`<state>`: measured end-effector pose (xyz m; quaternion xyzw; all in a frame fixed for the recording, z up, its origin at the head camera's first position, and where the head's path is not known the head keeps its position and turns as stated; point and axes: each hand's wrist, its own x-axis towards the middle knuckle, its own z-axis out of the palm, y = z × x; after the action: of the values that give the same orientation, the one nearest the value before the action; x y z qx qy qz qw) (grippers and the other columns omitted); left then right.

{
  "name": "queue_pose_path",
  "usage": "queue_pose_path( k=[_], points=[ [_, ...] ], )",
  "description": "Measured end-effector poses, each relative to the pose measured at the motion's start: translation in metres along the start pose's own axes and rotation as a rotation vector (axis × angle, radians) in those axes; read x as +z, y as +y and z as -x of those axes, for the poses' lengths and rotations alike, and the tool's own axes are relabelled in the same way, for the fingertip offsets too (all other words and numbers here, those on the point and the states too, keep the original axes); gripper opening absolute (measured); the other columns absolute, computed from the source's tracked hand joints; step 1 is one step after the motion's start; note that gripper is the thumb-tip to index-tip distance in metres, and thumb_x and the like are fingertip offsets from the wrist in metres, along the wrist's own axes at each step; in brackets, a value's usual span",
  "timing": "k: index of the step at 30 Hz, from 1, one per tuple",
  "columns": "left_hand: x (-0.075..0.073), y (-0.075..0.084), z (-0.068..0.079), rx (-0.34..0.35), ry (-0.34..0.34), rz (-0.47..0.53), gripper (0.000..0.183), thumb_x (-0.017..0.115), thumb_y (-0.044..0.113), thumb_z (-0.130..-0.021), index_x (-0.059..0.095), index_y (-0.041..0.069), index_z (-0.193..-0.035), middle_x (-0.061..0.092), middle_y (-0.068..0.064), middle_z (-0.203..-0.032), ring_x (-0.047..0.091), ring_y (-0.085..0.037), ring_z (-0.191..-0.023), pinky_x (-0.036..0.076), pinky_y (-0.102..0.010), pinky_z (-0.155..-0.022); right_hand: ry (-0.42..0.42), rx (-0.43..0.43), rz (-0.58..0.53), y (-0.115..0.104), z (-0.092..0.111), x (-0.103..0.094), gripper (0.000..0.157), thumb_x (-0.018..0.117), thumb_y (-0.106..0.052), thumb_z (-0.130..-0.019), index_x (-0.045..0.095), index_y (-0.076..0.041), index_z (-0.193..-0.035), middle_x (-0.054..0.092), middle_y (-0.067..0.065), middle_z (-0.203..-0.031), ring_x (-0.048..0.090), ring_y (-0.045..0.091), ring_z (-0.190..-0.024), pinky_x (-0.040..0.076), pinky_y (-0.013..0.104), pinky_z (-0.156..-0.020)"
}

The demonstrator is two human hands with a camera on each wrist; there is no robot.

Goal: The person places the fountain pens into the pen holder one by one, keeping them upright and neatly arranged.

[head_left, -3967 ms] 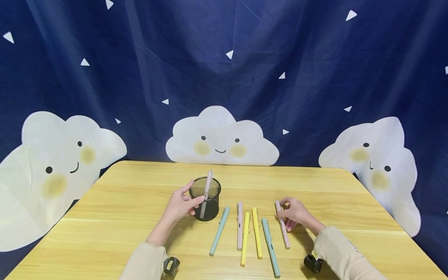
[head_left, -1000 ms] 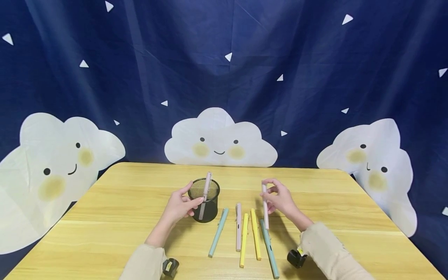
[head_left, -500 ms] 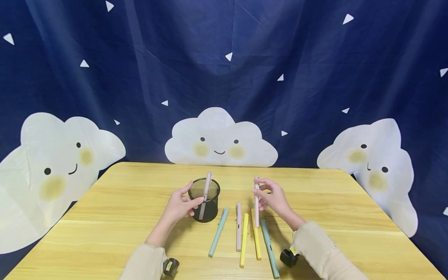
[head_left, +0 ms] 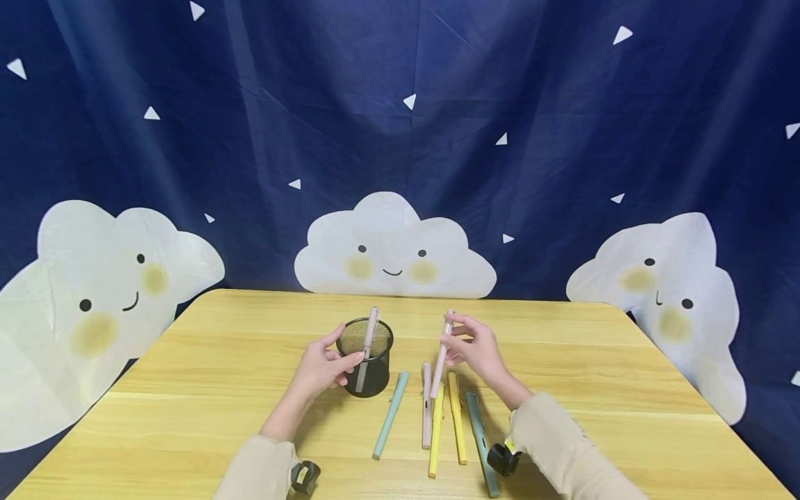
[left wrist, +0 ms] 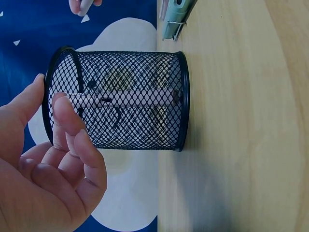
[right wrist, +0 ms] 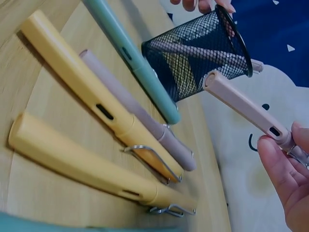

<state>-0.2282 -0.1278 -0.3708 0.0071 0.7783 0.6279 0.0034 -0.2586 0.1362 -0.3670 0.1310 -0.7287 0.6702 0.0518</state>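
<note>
My left hand holds a black mesh pen holder by its rim, thumb in front and a finger at the far side. The holder stands upright on the table, and one pale pink pen leans inside it. My right hand pinches another pale pink pen near its clip end, raised over the table. This pen tilts, its lower end overlapping a yellow pen in the head view. Seen from the right wrist, the held pen has its free end close in front of the holder's mesh.
On the wooden table lie a teal pen, a pink pen, two yellow pens and another teal pen, roughly side by side. A dark blue curtain with smiling clouds hangs behind the table.
My right hand has picked the pink pen up from the right end of the row and carried it left, toward the holder. My left hand keeps its hold there.
</note>
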Motion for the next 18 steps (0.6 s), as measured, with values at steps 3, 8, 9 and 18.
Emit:
queue_pose_path(
  k=[3, 8, 9, 18],
  points=[
    [0.000, 0.000, 0.000, -0.002, 0.002, -0.002, 0.074, 0.070, 0.010, -0.077, 0.029, 0.004, -0.139, 0.055, -0.009, -0.056, 0.047, -0.014, -0.039, 0.034, -0.022, -0.039, 0.027, 0.005, -0.016, 0.000, -0.001, 0.004, 0.040, 0.059, 0.010, -0.079, 0.052, 0.007, -0.118, 0.059, 0.020, -0.084, 0.060, 0.022, -0.052, 0.051, 0.036, -0.048],
    [0.000, -0.001, 0.000, 0.000, 0.004, -0.003, 0.073, 0.069, 0.010, -0.078, 0.029, 0.004, -0.139, 0.058, -0.007, -0.058, 0.047, -0.013, -0.038, 0.034, -0.023, -0.040, 0.066, -0.005, -0.045, -0.001, -0.003, 0.008, 0.043, 0.059, 0.011, -0.079, 0.050, 0.005, -0.122, 0.059, 0.022, -0.085, 0.061, 0.028, -0.054, 0.051, 0.035, -0.049],
    [0.001, -0.001, 0.000, 0.000, 0.004, -0.002, 0.073, 0.069, 0.010, -0.078, 0.029, 0.004, -0.139, 0.058, -0.006, -0.058, 0.047, -0.012, -0.038, 0.034, -0.023, -0.040, 0.073, -0.008, -0.052, -0.002, -0.003, 0.009, 0.044, 0.059, 0.011, -0.079, 0.050, 0.005, -0.122, 0.059, 0.022, -0.084, 0.061, 0.028, -0.054, 0.051, 0.035, -0.049],
    [0.000, -0.001, 0.000, -0.009, 0.007, 0.001, 0.074, 0.070, 0.011, -0.077, 0.030, 0.005, -0.139, 0.054, -0.006, -0.055, 0.047, -0.012, -0.039, 0.035, -0.023, -0.040, 0.078, -0.159, -0.173, 0.013, -0.012, 0.010, 0.045, 0.061, 0.010, -0.079, 0.048, 0.007, -0.122, 0.059, 0.019, -0.080, 0.061, 0.020, -0.051, 0.051, 0.034, -0.048]
  ],
)
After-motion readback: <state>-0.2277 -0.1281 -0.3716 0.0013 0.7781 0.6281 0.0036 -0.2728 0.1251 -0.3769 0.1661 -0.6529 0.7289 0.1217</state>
